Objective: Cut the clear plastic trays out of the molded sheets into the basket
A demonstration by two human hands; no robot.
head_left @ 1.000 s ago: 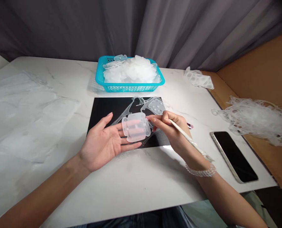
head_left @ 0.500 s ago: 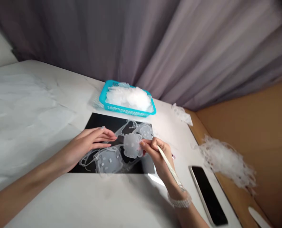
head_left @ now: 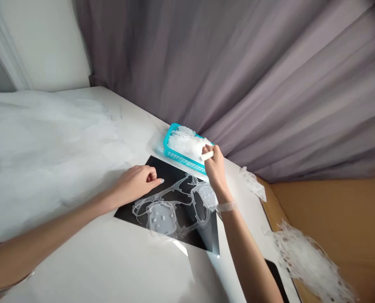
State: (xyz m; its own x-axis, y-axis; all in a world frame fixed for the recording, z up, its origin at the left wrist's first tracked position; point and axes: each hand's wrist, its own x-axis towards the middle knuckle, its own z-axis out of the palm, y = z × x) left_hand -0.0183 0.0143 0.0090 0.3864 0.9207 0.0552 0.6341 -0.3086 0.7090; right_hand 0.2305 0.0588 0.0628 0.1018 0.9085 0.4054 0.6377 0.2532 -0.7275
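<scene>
My right hand (head_left: 214, 160) is over the right end of a turquoise basket (head_left: 184, 161), its fingers closed round a slim tool with a pearly white handle (head_left: 207, 156). The tool's tip is hidden. White translucent plastic pieces (head_left: 187, 145) fill the basket. My left hand (head_left: 138, 180) rests by the left edge of a black mat (head_left: 200, 242), fingers curled in and thumb stretched out, with nothing visible in it. On the mat lies a clear moulded plastic frame (head_left: 192, 202) with thin runners. Two squarish panels, a left panel (head_left: 162, 219) and a right panel (head_left: 208, 195), sit in it.
Frosted plastic sheeting (head_left: 42, 160) covers the table's left side. At the right edge are a small clear plastic piece (head_left: 252, 184), a tangled heap of plastic scraps (head_left: 310, 261) and a dark phone (head_left: 274, 273), partly behind my forearm. A grey curtain (head_left: 222, 75) hangs behind.
My right hand has moved from the mat up to the basket, tool still in it. The loose panel it pinched no longer shows over the mat. My left hand's fingers have curled in. The view has turned.
</scene>
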